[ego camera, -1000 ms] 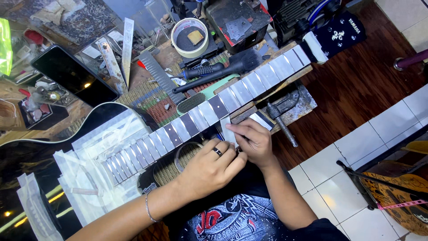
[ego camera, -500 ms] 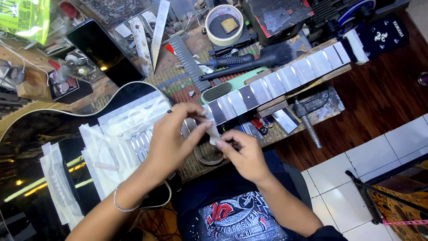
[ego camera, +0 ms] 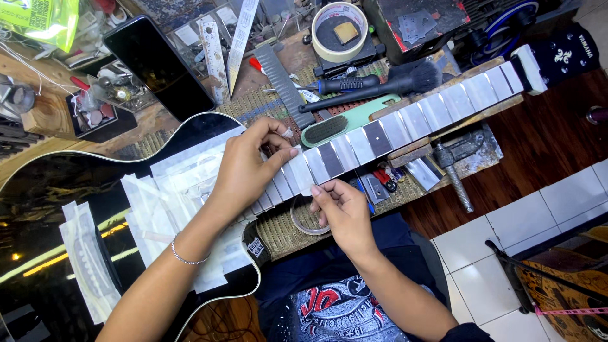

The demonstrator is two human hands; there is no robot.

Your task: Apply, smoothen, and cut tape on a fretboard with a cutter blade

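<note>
Cluttered surface (ego camera: 190,133) carries a guitar neck (ego camera: 405,123). Left hand (ego camera: 244,168) pinches a tape strip (ego camera: 301,170) onto the neck; right hand (ego camera: 342,212) grips the strip's lower end just beside the neck.

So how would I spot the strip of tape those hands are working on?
Find the black guitar lying across the cluttered bench and follow its neck, masked in pale tape sections, up toward the right. The strip sits where the left hand presses from above and the right hand pinches from below. Unlike its flat neighbours, its lower end sticks out past the neck edge.
</note>
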